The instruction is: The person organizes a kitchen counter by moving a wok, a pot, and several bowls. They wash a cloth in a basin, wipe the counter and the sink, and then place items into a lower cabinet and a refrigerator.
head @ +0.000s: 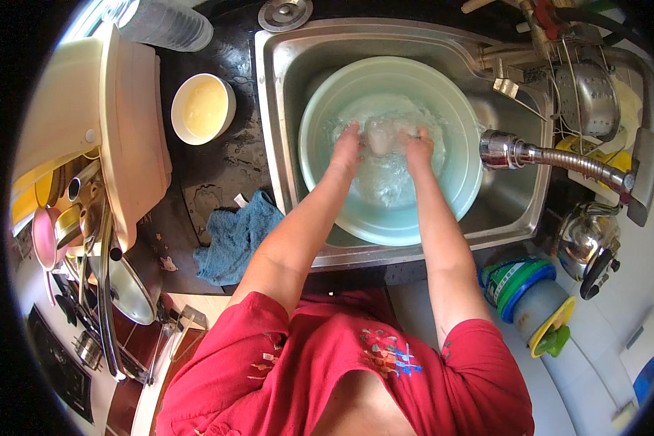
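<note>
A pale green plastic basin (317,180) of stirred water sits inside the stainless steel sink (501,207). Both my hands are down in it. Between them is a whitish, blurred object (380,136), too unclear to name. My left hand (350,144) is at its left, with the fingers partly lost in the water. On the other side, my right hand (418,145) has curled fingers close to the object's right edge. Whether either hand grips it is hidden by ripples and blur. The chrome faucet head (498,150) reaches the basin's right rim.
Left of the sink are a white bowl (226,117) of yellowish liquid, a blue cloth (237,240) and a large plastic container (136,136). A sink strainer (285,12) lies behind. To the right stand a metal kettle (586,234) and a rack with a perforated steel holder (586,101).
</note>
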The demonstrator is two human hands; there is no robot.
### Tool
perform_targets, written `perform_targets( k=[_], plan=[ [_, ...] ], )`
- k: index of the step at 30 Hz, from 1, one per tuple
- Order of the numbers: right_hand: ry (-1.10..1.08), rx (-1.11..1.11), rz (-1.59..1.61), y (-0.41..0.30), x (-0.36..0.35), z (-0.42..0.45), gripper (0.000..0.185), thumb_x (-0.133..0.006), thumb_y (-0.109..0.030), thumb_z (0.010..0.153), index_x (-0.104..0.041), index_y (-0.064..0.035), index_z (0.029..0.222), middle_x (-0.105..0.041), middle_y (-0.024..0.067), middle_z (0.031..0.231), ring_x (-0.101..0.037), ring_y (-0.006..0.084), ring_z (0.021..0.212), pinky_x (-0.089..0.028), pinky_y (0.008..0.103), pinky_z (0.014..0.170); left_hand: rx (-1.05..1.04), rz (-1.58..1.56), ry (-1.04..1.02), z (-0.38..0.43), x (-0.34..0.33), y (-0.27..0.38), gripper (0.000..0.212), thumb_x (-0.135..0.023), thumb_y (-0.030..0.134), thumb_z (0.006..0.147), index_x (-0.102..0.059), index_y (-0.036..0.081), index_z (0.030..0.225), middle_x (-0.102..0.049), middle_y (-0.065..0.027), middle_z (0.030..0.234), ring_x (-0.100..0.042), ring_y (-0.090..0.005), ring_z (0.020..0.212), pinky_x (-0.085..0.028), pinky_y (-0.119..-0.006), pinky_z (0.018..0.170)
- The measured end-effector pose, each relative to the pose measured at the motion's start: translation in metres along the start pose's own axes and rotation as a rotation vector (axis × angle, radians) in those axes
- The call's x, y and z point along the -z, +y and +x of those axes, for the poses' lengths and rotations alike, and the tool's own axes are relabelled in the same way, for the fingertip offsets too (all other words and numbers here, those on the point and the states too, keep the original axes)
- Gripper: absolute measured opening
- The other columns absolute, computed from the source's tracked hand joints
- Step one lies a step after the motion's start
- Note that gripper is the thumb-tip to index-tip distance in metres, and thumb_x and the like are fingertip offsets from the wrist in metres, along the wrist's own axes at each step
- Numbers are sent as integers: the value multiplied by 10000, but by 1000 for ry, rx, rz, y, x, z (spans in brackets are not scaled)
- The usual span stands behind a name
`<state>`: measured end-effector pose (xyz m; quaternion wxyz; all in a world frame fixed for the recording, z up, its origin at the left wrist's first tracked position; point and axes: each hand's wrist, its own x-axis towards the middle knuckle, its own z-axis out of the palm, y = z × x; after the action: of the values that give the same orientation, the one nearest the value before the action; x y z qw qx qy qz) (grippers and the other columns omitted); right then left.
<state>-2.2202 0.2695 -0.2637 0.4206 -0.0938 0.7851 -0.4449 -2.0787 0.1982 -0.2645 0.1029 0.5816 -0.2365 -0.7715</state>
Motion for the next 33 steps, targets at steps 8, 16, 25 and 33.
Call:
perform_targets(
  k=[8, 16, 25, 33],
  plan=[
    [-404, -248, 806, -53, 32, -59, 401, -583, -57, 728, -463, 6, 1106, -521, 114, 1075, -502, 200, 1011, -391, 338, 890, 116, -450, -243, -32, -19, 27, 683, -381, 550, 840, -328, 40, 1292, -350, -120, 1330, -314, -271, 1232, -232, -490, 987],
    [118, 795, -492, -66, -29, -118, 340, -615, -189, 756, -477, 12, 993, -461, 131, 993, -447, 247, 983, -372, 356, 842, -155, -561, -250, -63, -29, 12, 341, -537, 245, 852, -460, 28, 1104, -545, -88, 1001, -551, -184, 858, -466, -323, 785],
    [-155, 584, -109, -40, -39, -110, 481, -397, -233, 899, -289, -31, 1322, -243, 148, 1392, -216, 253, 1289, -189, 330, 1040, -165, -452, -267, -66, -26, 14, 426, -452, 207, 894, -301, 8, 1239, -479, -115, 1158, -509, -204, 993, -418, -301, 848],
    [-83, 107, 110, -15, -13, -38, 396, -480, -327, 864, -508, 1, 1084, -556, 128, 1034, -520, 210, 955, -400, 316, 827, -81, -422, -318, -81, -26, 2, 362, -447, 208, 898, -390, 15, 1200, -472, -113, 1171, -477, -220, 1050, -369, -336, 923]
  ],
)
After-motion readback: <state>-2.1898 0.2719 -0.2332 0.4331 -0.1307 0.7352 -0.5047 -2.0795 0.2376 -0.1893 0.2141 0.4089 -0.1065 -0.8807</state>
